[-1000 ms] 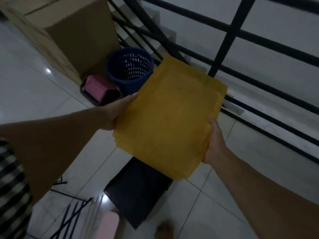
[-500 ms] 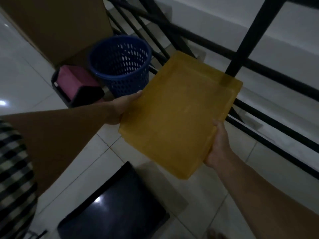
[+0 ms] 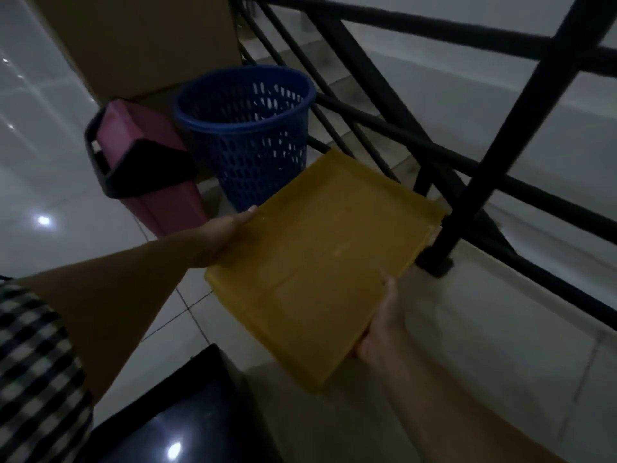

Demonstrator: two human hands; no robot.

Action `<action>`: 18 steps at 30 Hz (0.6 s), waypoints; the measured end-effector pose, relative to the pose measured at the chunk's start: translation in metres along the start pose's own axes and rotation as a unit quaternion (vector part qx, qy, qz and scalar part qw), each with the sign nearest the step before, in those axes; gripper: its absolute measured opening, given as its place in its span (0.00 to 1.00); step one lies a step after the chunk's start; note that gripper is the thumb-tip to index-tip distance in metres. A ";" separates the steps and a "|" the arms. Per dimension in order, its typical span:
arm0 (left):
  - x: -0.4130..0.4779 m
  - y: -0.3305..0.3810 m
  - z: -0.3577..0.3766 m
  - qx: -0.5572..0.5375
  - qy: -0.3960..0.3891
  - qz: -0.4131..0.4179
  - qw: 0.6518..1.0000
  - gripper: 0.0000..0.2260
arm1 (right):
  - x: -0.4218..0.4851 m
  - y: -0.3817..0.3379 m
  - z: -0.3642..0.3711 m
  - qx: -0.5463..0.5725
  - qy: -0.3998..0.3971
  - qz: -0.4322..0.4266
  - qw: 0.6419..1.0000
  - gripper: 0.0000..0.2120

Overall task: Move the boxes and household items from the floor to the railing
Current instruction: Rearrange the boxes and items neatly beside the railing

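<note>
Yellow tray [image 3: 320, 262]: carried lower and farther forward than 1 s ago; far corner now just beside the foot of the black railing post [image 3: 467, 202], above the pale ledge [image 3: 500, 312]. Tilt flatter. Pink bin [image 3: 157, 195] and blue basket [image 3: 247, 135]: now nearer in view.

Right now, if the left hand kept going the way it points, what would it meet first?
Probably the blue basket: the left hand, gripping the yellow tray, points toward its base. Depth is unclear.
</note>
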State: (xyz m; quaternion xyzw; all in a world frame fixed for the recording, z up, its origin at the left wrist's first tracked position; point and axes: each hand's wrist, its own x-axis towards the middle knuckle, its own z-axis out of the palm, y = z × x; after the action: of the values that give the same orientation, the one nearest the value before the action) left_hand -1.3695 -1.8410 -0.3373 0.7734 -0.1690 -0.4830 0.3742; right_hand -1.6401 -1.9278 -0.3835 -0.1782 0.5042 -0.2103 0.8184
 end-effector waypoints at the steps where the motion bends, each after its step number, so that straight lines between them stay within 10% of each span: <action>1: 0.007 -0.004 -0.002 0.003 0.012 -0.001 1.000 0.37 | 0.008 0.005 0.000 0.000 0.000 0.000 1.000 0.24; 9: 0.045 -0.016 0.008 0.127 0.260 0.048 0.956 0.29 | 0.026 0.025 0.032 0.041 0.055 -0.014 0.998 0.24; 18: 0.059 -0.022 0.010 0.181 0.329 0.073 0.924 0.24 | 0.043 0.030 0.055 0.028 0.095 -0.014 0.995 0.29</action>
State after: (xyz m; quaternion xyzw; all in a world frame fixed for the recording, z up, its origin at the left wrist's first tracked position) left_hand -1.3520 -1.8675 -0.3928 0.9290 -0.1764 -0.1337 0.2966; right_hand -1.5681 -1.9211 -0.4073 -0.1411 0.5712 -0.2518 0.7683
